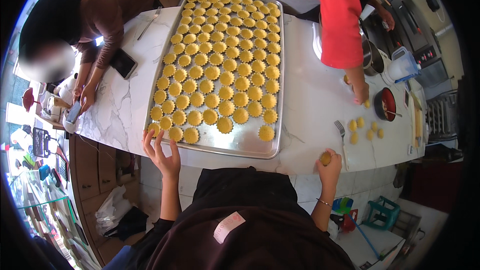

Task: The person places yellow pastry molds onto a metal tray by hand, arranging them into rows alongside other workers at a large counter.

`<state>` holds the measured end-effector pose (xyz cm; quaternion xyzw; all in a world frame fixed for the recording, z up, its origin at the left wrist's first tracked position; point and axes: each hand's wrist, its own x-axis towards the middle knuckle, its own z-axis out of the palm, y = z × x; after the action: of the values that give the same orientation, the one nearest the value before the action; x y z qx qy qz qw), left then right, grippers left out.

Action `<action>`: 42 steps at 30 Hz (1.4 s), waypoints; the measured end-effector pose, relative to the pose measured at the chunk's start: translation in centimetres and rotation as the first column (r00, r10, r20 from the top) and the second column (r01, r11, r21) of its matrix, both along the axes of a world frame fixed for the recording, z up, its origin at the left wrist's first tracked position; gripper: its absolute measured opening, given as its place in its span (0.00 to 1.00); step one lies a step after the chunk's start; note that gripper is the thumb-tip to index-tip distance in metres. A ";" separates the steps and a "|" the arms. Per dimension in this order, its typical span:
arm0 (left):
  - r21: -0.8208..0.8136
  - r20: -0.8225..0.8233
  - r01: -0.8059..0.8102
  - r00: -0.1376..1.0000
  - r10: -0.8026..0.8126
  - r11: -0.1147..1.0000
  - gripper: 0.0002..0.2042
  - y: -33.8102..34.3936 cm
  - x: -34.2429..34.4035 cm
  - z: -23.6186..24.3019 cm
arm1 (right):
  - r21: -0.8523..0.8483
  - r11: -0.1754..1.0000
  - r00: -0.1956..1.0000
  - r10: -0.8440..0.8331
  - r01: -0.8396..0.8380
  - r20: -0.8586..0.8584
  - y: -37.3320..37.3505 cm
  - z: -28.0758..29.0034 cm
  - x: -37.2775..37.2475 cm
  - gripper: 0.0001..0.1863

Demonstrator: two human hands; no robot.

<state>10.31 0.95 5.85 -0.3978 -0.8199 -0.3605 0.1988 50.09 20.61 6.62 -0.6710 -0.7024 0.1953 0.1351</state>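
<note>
A large metal tray (277, 150) on the marble table holds several rows of fluted yellow pastry cups (226, 93). My left hand (161, 154) rests fingertips at the tray's front-left corner, beside a cup, with its fingers spread. Right of the tray, at the table's front edge, my right hand (328, 166) grips a small round yellowish pastry piece (325, 158), partly hidden by my fingers. A fork (341, 135) lies near that hand, beside several yellow dough balls (361, 122).
A person (80, 20) leans at the left, near a phone (124, 63); another, in a red sleeve (340, 30), reaches toward dough. A red bowl (385, 104), a jug (402, 65) and a dark pot (372, 57) stand at the right. A green stool (380, 212) is below.
</note>
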 end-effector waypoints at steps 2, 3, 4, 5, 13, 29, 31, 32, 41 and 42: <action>0.010 -0.005 -0.033 0.999 0.033 0.999 0.15 -0.3 -0.5 -0.1 | 0.039 0.997 0.989 0.077 -0.072 -0.124 0.2 0.4 -1.8 0.28; 0.016 -0.003 -0.051 0.999 0.051 0.999 0.15 -0.6 -0.5 -0.2 | 0.084 0.988 0.960 0.148 -0.132 -0.238 0.2 0.9 -3.3 0.28; 0.020 -0.002 -0.062 0.998 0.062 0.998 0.15 -0.7 -0.5 -0.3 | 0.032 0.983 0.938 0.180 -0.179 -0.296 0.0 2.5 -5.8 0.28; 0.033 0.005 -0.055 0.999 0.054 0.998 0.14 -0.5 -0.5 -0.5 | -0.013 0.975 0.914 0.202 -0.220 -0.353 -0.3 3.8 -8.8 0.29; -0.021 0.090 0.034 0.995 -0.032 0.999 0.13 0.2 2.3 -0.5 | 0.297 0.379 0.333 0.923 -0.877 -0.194 -2.6 2.9 -24.5 0.35; -0.002 0.060 -0.078 0.995 0.078 0.997 0.02 -1.3 2.4 -1.4 | 0.348 0.350 0.342 0.936 -0.870 -0.087 -3.1 0.1 -25.4 0.26; -0.018 0.012 -0.129 0.992 0.129 0.992 0.01 -1.9 1.7 -1.0 | 0.363 0.345 0.343 0.936 -0.866 -0.072 -3.2 0.0 -26.1 0.25; -0.018 0.010 -0.129 0.992 0.129 0.991 0.01 -2.1 1.4 -1.0 | 0.359 0.347 0.340 0.937 -0.867 -0.083 -3.1 0.0 -26.3 0.24; -0.018 -0.007 -0.171 0.985 0.171 0.985 0.04 -2.4 0.1 -1.7 | 0.377 0.435 0.357 0.897 -0.817 -0.262 -2.4 2.4 -24.3 0.27; -0.017 -0.012 -0.166 0.986 0.166 0.986 0.04 -2.5 0.1 -2.0 | 0.368 0.475 0.350 0.866 -0.799 -0.358 -2.2 2.9 -23.6 0.28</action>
<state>10.40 -1.56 3.85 -0.3317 -0.8523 -0.3333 0.2289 26.53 18.41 9.54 -0.1334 -0.8940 0.3567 0.2360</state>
